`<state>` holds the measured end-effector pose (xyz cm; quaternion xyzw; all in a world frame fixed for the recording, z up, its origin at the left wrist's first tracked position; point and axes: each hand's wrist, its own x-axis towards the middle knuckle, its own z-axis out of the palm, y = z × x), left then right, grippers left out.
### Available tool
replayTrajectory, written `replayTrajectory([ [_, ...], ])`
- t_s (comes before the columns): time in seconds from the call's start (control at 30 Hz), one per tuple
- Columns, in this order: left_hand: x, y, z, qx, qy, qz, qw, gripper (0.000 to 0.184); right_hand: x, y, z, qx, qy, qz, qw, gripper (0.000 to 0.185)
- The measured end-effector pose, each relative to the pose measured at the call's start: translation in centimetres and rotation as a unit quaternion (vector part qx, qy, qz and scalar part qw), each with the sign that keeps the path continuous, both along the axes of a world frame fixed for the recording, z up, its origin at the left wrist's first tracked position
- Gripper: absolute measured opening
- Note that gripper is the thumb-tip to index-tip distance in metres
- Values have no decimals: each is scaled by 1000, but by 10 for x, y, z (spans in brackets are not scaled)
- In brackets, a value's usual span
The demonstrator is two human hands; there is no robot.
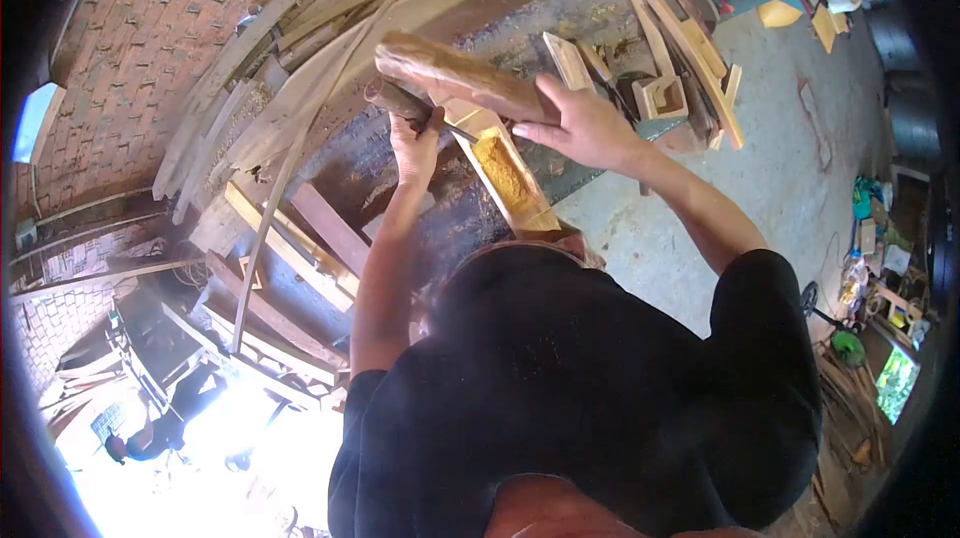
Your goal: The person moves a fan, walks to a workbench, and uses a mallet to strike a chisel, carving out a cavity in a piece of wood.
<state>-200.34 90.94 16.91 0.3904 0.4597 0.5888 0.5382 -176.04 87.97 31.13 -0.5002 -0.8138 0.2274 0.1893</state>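
My left hand [415, 148] is closed around the thick wooden handle of a chisel [396, 98], whose thin metal blade points into a hollowed wooden block [540, 219]. Yellow wood shows in the hollow of this long block, which lies just in front of my body. In my right hand [585, 126] is one end of a heavy, rough wooden club [455, 73]. Its far end hangs above the chisel handle; whether the two touch I cannot tell.
Another hollowed wooden block [661, 97] lies to the right, beside several wood strips [700, 53]. Long planks [330, 103] lie along the brick wall [170, 28] on the left. A thin pole [280, 183] crosses the left side. Grey concrete floor [765, 128] stretches to the right.
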Motion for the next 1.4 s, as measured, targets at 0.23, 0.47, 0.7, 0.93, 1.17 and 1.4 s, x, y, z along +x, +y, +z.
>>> replayTrajectory([
  [0.23, 11, -8, 7, -55, -148, -96, 983, 34, -23, -4, 68, 38, 208, -42, 977, 53],
  [0.47, -12, -10, -33, -28, 106, -38, 993, 40, 2, -6, -4, -149, -6, -50, 988, 51],
  [0.7, 4, -32, -9, -6, 71, -24, 997, 28, -13, 0, 84, -21, 162, -72, 984, 50],
  [0.93, 15, -27, -1, 59, 35, -46, 997, 28, -15, -9, 62, -1, 139, -6, 990, 54],
  [1.17, 2, -14, -3, 17, 145, -53, 988, 32, -4, -2, 57, -112, 21, -32, 993, 51],
  [1.4, 16, -7, -7, -3, -7, -64, 998, 34, -18, 0, 38, -43, 81, -18, 996, 54],
])
